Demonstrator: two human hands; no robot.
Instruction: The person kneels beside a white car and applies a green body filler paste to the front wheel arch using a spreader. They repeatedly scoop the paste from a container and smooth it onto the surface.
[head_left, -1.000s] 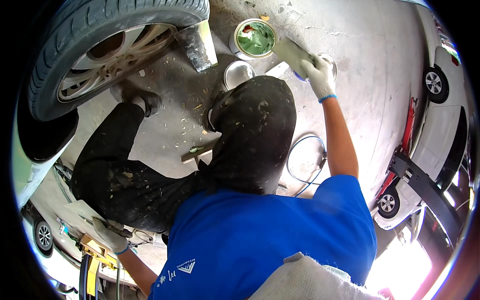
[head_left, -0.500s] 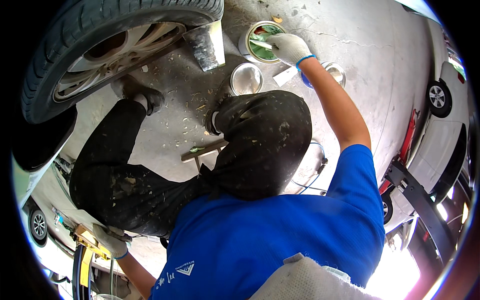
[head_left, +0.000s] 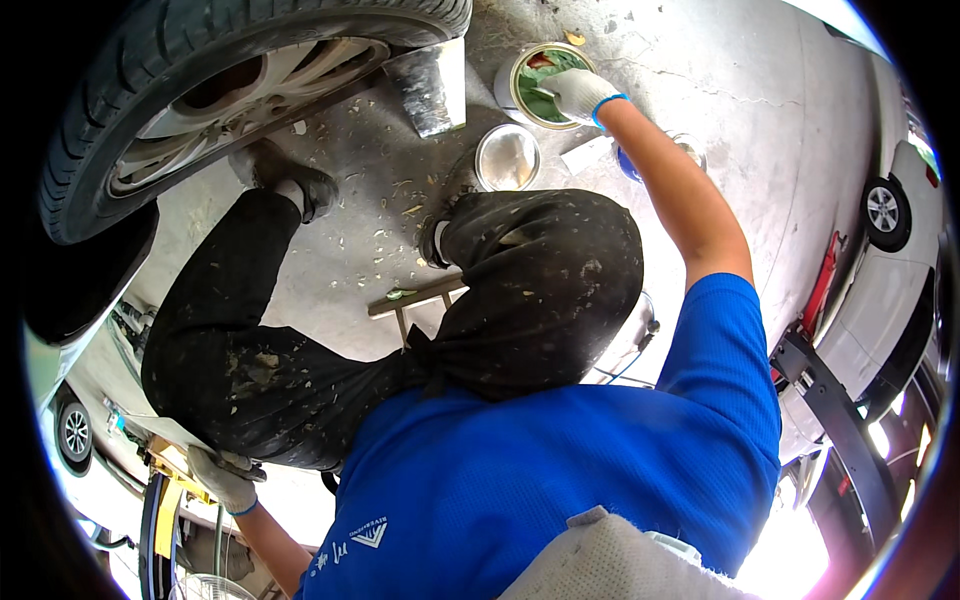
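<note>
My right hand (head_left: 582, 97), in a pale knitted glove with a blue cuff, reaches into the mouth of a tin can (head_left: 512, 88) that holds green paste (head_left: 556, 62) with a reddish patch. Its fingers are closed on a pale stick-like tool, now mostly hidden by the glove and the rim. Low on the left, beside my bent knee, my gloved left hand (head_left: 224, 480) has its fingers curled by a thin pale panel edge (head_left: 172, 430); what it grips is unclear. A round metal lid (head_left: 508, 158) lies near the can, with a white card (head_left: 587, 153) beside it.
A car wheel (head_left: 240, 110) fills the upper left, with a scuffed rectangular metal plate (head_left: 432, 88) beside it. A blue-sided can (head_left: 690, 150) stands partly behind my right forearm. Under me is a wooden stool (head_left: 415, 295). A white car (head_left: 880, 300) and dark lift arm (head_left: 835, 420) are at right.
My right hand has gone lower into the can, and the pale tool that stuck out from it is now largely hidden. The view has shifted slightly; my left hand stays by the knee.
</note>
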